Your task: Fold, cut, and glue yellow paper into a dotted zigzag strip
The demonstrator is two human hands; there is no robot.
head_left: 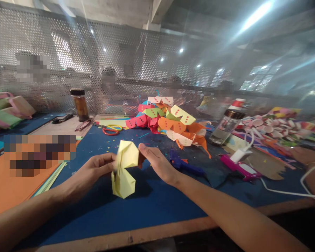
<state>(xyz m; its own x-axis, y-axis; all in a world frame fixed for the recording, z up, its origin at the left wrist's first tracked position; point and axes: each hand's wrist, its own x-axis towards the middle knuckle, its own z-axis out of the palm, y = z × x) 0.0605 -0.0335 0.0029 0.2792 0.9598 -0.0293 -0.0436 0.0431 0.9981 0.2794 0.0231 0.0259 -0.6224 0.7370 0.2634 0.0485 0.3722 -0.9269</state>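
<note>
Item: yellow folded paper point(123, 168), pale and matt, creased into an upper flap and a fuller lower body with pointed corners. Its left side is motion-blurred.
Position: held in the air above the blue table point(157, 206), near the front edge, about midway along it.
My left hand point(94, 171): fingers closed on the paper's left side at mid-height; fingertips blurred.
My right hand point(157, 162): thumb pressed on the upper flap's right edge. The other fingers are behind the sheet, pinching it, partly hidden.
Relation: the paper sits between both hands, its lower body hanging below the fingers.
Surroundings: pile of coloured folded papers point(170, 122) towards the back edge; blue glue gun point(185, 165) just right of my right hand.
</note>
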